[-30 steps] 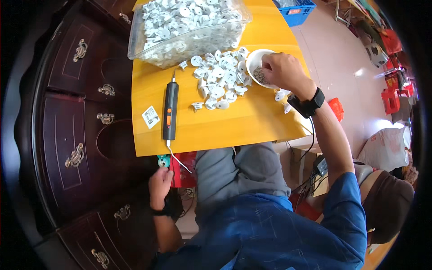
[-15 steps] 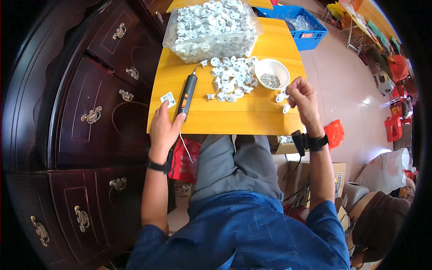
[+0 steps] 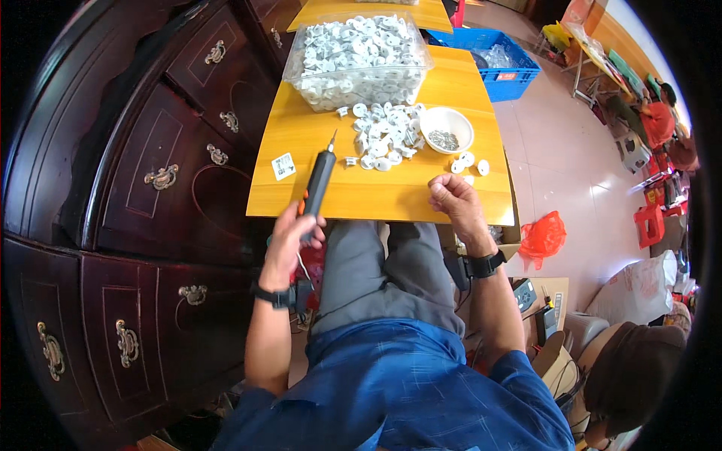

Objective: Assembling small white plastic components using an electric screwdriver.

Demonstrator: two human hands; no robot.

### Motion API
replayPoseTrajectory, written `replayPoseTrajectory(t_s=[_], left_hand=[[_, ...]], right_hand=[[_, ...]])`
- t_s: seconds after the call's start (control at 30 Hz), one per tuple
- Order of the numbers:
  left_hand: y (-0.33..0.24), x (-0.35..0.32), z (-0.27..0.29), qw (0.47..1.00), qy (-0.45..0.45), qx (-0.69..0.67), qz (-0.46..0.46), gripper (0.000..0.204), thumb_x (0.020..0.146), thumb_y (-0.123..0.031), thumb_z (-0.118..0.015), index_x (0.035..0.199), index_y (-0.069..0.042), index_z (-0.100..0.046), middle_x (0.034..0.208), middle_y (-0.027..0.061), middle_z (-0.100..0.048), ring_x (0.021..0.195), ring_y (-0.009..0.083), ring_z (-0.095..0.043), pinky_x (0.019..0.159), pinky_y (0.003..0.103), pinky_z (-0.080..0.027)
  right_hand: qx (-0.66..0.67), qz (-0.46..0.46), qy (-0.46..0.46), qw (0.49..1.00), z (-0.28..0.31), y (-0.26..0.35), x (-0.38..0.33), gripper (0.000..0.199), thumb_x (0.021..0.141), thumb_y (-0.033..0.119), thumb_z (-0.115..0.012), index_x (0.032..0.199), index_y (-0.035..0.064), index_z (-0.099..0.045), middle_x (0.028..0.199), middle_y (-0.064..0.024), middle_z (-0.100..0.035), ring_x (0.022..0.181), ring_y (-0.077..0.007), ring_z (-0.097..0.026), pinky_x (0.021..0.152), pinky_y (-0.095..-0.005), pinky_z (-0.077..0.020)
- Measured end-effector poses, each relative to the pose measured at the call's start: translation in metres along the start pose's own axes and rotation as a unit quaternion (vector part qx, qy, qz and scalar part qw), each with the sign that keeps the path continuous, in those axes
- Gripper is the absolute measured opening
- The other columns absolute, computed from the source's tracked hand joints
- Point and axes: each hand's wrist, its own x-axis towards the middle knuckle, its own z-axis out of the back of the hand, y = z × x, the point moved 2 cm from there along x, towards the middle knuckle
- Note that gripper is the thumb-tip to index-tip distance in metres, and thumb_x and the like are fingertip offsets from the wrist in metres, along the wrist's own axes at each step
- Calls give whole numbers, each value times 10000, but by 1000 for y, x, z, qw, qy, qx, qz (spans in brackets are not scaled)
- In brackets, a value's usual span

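My left hand (image 3: 289,244) grips the lower end of a dark grey electric screwdriver (image 3: 319,184) with orange buttons, its bit tilted up and away from me. Thumb and fingers of my right hand (image 3: 459,207) are pinched together over the table's near edge; whatever they hold is too small to make out. Just beyond that hand lie a few round white plastic parts (image 3: 483,167). A white bowl (image 3: 459,123) holds small metal pieces (image 3: 444,140) that look like screws. Left of it a loose pile of white plastic parts (image 3: 385,134) spreads over the table.
A clear plastic bin (image 3: 361,74) heaped with white parts stands at the far side of the yellow table (image 3: 376,197). A printed card (image 3: 283,166) lies at the left. Dark drawers (image 3: 162,177) flank the left side; a blue crate (image 3: 505,84) and red bag (image 3: 543,239) sit right.
My left hand has taken hold of the screwdriver and lifted it, drawing it nearer. My right hand has moved left and nearer from beside the bowl, leaving white parts behind it.
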Motion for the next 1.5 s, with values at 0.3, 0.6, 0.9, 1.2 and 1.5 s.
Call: replayPoseTrajectory(t_s=[0.3, 0.6, 0.9, 1.2, 1.5], left_hand=[[53, -63, -57, 978, 165, -127, 12, 391, 844, -169, -597, 1194, -17, -511, 863, 64, -600, 682, 133, -564, 641, 274, -477], [70, -70, -57, 976, 162, -121, 76, 303, 958, -269, -511, 1145, -31, -505, 846, 58, -586, 645, 131, -555, 615, 267, -469], [68, -71, -58, 979, 181, -77, 44, 311, 947, -237, -515, 1174, -27, -494, 896, 74, -615, 688, 122, -585, 651, 263, -499], [73, -70, -58, 973, 193, -98, 79, 412, 985, -263, -503, 1313, -13, -481, 864, 51, -607, 677, 115, -576, 623, 257, -481], [68, -69, -61, 974, 190, -79, 89, 363, 991, -302, -511, 1235, -33, -520, 804, 30, -586, 626, 100, -561, 584, 241, -470]], right_hand=[[64, -31, 58, 996, -48, -18, 3, 54, 948, 95, -629, 991, 92, -597, 882, 18, -645, 776, -72, -615, 701, -213, -496], [147, -45, 79, 985, -51, -23, -4, 61, 948, 96, -630, 1002, 91, -601, 905, -5, -658, 804, -91, -640, 731, -232, -537], [129, -50, 49, 989, -48, -27, -3, 57, 945, 92, -634, 989, 78, -602, 884, -6, -658, 783, -90, -638, 727, -225, -530], [102, -58, 53, 992, -49, -25, -8, 35, 939, 93, -640, 960, 78, -617, 860, 4, -660, 758, -77, -634, 714, -213, -521], [113, -54, 50, 991, -44, -28, -7, 57, 928, 96, -655, 970, 76, -622, 857, -3, -665, 742, -77, -635, 699, -210, -521]])
